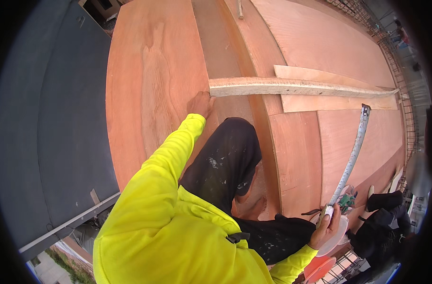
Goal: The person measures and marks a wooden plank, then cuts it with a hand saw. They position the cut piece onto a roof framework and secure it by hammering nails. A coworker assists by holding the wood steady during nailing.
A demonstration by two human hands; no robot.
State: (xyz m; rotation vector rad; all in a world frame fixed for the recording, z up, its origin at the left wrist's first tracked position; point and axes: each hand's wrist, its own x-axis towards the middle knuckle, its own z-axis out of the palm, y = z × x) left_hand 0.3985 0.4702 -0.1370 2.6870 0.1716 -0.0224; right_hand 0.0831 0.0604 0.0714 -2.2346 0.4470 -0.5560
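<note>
My left hand (200, 104) reaches forward in a bright yellow sleeve. Its fingers rest on the near end of a long pale wooden strip (291, 87) that lies across the plywood sheets (154, 80). My right hand (326, 228) is low at the right and grips a tape measure case. The extended metal tape blade (353, 154) rises from it toward the far right, ending at a hook near the wooden strip. My knee in dark paint-spattered trousers (228, 156) is bent between the two hands.
Reddish plywood sheets cover the deck, with a narrower offcut (329, 97) under the strip. A dark grey surface (55, 123) borders the left. Rebar mesh (396, 66) runs along the right edge. Another person in dark clothes (384, 222) crouches at lower right beside a white bucket (336, 236).
</note>
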